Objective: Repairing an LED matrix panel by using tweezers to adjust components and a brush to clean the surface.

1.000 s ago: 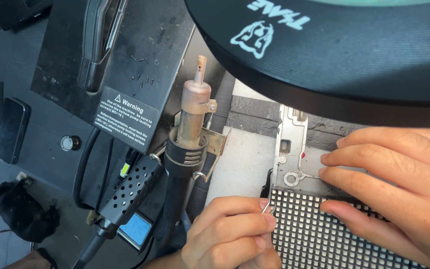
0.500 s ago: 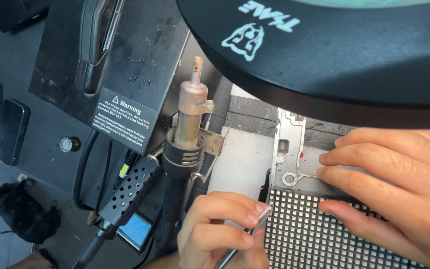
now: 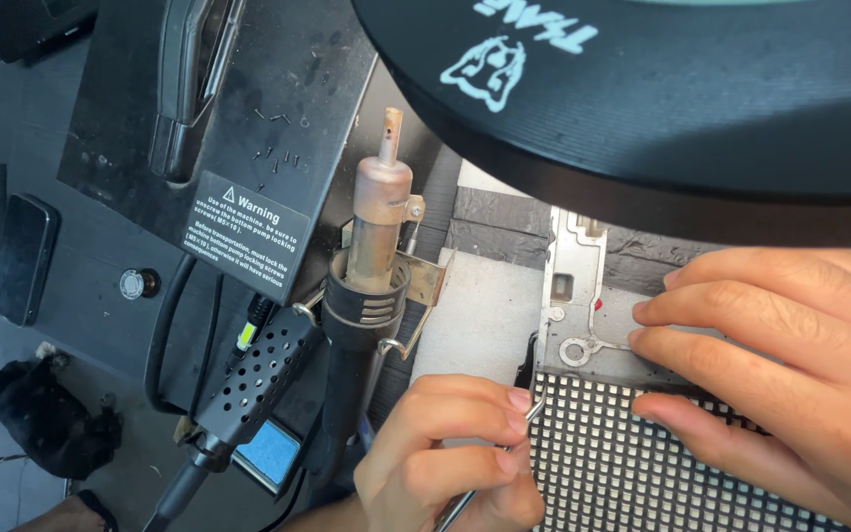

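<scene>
My left hand (image 3: 455, 453) is closed around thin metal tweezers (image 3: 524, 419), whose tip touches the top left corner of a black panel with a grid of small white dots (image 3: 632, 473). My right hand (image 3: 790, 355) lies flat with its fingers spread over the panel's right part and a grey metal frame piece (image 3: 573, 296) above it, holding them down. A large black round lamp head (image 3: 662, 99) with a white printed figure hangs overhead and hides the top of the work area.
A hot-air gun (image 3: 371, 266) rests upright in its metal holder just left of the panel. A black station box (image 3: 248, 128) with a warning label stands behind it. A perforated black handle (image 3: 248, 384) with cables lies lower left. A dark phone (image 3: 22, 258) lies at the far left.
My left hand has closed more tightly on the tweezers and brought their tip to the panel's top left corner. My right hand has stayed on the panel.
</scene>
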